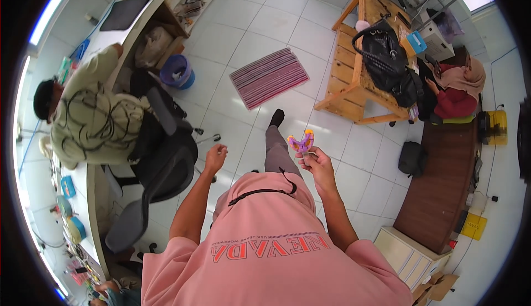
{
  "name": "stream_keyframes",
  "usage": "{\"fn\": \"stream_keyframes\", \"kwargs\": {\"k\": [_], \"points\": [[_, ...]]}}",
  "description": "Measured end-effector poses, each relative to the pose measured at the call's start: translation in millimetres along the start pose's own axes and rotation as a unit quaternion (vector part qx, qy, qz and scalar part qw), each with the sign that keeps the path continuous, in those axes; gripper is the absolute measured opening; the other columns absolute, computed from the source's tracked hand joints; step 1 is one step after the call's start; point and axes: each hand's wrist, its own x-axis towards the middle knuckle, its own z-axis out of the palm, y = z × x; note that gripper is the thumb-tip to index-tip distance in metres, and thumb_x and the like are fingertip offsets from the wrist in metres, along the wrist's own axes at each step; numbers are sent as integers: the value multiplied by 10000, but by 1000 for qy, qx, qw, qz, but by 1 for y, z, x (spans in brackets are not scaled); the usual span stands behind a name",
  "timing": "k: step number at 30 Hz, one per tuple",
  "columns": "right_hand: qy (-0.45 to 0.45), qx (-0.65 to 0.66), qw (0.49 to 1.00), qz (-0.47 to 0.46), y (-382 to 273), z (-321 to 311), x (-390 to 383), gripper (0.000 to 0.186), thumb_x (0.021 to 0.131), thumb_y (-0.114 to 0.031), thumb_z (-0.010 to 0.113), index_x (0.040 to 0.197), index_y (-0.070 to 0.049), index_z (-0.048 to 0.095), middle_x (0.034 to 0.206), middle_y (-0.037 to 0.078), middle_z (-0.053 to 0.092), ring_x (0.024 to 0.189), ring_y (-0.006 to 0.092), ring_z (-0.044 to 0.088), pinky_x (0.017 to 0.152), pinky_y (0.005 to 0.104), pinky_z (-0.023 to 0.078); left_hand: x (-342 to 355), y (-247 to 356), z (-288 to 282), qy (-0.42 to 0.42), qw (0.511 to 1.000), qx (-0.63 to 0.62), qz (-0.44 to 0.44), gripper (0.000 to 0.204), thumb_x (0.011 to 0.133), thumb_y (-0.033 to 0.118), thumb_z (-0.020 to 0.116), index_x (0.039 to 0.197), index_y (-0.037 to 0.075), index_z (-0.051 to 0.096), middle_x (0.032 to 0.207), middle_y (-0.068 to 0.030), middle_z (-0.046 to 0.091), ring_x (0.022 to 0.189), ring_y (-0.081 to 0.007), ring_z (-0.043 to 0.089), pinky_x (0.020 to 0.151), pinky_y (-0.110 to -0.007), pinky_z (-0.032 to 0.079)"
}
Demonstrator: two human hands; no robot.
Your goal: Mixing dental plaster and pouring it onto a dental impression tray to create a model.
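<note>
While the right hand [318, 165] pinches a purple-and-orange U-shaped piece [300, 146] and the left hand [216, 157], half-curled, looks empty, the piece is this side of the striped mat [269, 78]; a slackened pinch could drop it onto the tiles [362, 151].

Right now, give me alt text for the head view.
The right hand holds a small purple and orange U-shaped piece; the left hand is loosely curled, apparently empty. Ahead, a striped mat lies on white floor tiles, between a co-worker at a counter on the left and a wooden table with a black bag on the right.
</note>
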Motion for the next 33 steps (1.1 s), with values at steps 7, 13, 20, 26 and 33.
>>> {"fn": "stream_keyframes", "kwargs": {"k": [7,13,20,26,33], "points": [[-62,3,997,-35,-127,9,154,204,956,-76,515,1143,-18,574,1010,84,690,804,96,617,735,243,491,52,-25,-2,-48,953,161,-251,257,848,291,606,832,47,685,733,-101,698,717,-241,686,711,-384,520],[-71,-61,995,-38,-228,4,276,217,926,-77,537,1133,-23,572,1015,81,684,825,100,607,769,246,479,110,31,46,-24,955,189,-228,295,827,327,618,912,59,707,908,-172,703,891,-338,676,778,-401,521],[-88,-64,994,-10,-300,6,416,253,925,-72,534,1167,1,552,1024,103,686,833,102,606,782,253,481,265,102,78,11,962,85,-260,372,797,342,662,1033,56,684,951,-187,700,926,-338,676,772,-384,520],[-103,-49,993,-10,-366,11,529,253,933,-84,528,1167,9,557,1034,100,686,830,99,600,794,248,477,402,138,52,-26,957,90,-276,397,767,365,688,1015,55,703,968,-183,704,926,-330,680,797,-370,524],[-26,-14,1000,5,-471,-14,638,259,928,-81,520,1167,17,531,1033,118,677,829,122,605,772,265,485,699,209,47,-198,850,486,-35,363,843,334,477,927,72,713,936,-198,689,903,-359,660,830,-456,521]]}}
